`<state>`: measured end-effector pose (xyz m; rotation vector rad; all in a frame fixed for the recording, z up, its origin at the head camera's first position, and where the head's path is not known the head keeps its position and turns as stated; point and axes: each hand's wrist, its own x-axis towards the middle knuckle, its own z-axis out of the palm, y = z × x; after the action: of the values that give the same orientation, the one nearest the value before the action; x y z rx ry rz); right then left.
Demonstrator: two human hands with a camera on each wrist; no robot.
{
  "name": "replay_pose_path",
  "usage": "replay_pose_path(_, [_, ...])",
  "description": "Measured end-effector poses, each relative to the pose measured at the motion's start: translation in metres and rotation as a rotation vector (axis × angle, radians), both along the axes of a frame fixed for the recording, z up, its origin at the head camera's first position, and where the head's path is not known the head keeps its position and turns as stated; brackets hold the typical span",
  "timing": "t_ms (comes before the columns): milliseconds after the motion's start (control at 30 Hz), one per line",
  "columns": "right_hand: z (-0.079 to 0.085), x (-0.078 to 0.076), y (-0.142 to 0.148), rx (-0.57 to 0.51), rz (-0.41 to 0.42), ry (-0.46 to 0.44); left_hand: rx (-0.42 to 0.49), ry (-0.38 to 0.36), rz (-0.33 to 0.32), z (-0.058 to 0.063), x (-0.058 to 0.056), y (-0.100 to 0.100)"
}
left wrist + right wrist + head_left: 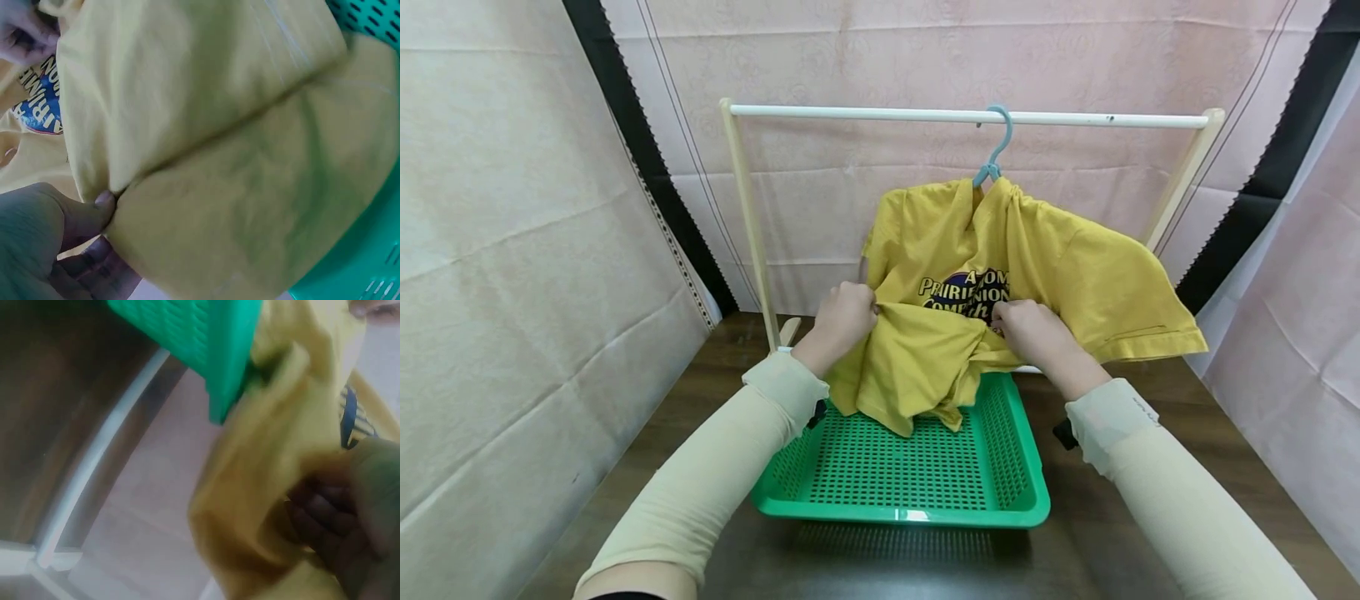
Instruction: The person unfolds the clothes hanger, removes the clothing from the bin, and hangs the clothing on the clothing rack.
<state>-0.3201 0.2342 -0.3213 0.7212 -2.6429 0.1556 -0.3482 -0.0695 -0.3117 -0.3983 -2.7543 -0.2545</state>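
A yellow T-shirt (1067, 267) with a dark blue printed logo hangs on a light blue hanger (1000, 142), hooked over the white rail. Its lower part is folded up and bunched across the front. My left hand (846, 317) pinches the cloth at the left side, thumb against fingers, as the left wrist view shows. With curled fingers, my right hand (1033, 337) grips the bunched cloth just below the logo; the right wrist view of it is blurred. The shirt's right side spreads outward, and loose cloth droops over the back of a green basket (902, 512).
A white rail (865, 112) on cream posts (748, 217) forms the rack on a dark wooden table (1105, 533). The perforated basket stands in front of the rack, between my forearms. Pale fabric walls (550, 250) enclose the sides and back.
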Motion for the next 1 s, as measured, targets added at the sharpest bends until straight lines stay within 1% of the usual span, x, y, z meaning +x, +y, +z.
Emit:
replay_pose_path(67, [0.000, 0.000, 0.001, -0.006, -0.006, -0.015, 0.000, 0.008, 0.030, -0.001, -0.001, -0.001])
replay_pose_path(133, [-0.001, 0.001, 0.001, -0.019, 0.014, -0.032, -0.015, 0.007, 0.047, -0.002, -0.002, -0.002])
replay_pose_path(200, [-0.004, 0.002, -0.001, -0.040, 0.073, -0.027, -0.042, -0.003, 0.053, -0.005, -0.002, -0.003])
replay_pose_path(333, [-0.014, 0.006, -0.005, -0.045, 0.228, 0.042, -0.106, -0.026, 0.038, -0.010, 0.000, -0.003])
replay_pose_path(400, [-0.020, 0.009, -0.007, -0.023, 0.273, 0.057, -0.130, -0.050, 0.013, -0.011, 0.002, -0.001])
replay_pose_path(433, [-0.023, 0.011, -0.008, -0.006, 0.277, 0.054, -0.140, -0.074, -0.001, -0.011, 0.004, -0.001])
replay_pose_path(500, [-0.029, 0.014, -0.010, 0.021, 0.255, 0.018, -0.168, -0.144, -0.033, -0.012, 0.007, 0.000])
replay_pose_path(567, [-0.035, 0.016, -0.012, 0.046, 0.211, -0.021, -0.200, -0.230, -0.062, -0.014, 0.011, 0.001])
replay_pose_path(633, [-0.040, 0.017, -0.014, 0.060, 0.171, -0.048, -0.235, -0.314, -0.079, -0.018, 0.014, 0.001])
replay_pose_path(700, [-0.045, 0.016, -0.016, 0.064, 0.148, -0.058, -0.259, -0.369, -0.089, -0.023, 0.016, 0.002])
replay_pose_path(767, [-0.048, 0.015, -0.018, 0.065, 0.134, -0.052, -0.271, -0.397, -0.092, -0.027, 0.017, 0.003])
replay_pose_path(867, [-0.051, 0.012, -0.020, 0.063, 0.110, -0.045, -0.272, -0.411, -0.097, -0.031, 0.018, 0.004])
replay_pose_path(1000, [-0.051, 0.009, -0.021, 0.070, 0.076, -0.056, -0.258, -0.412, -0.100, -0.029, 0.019, 0.004])
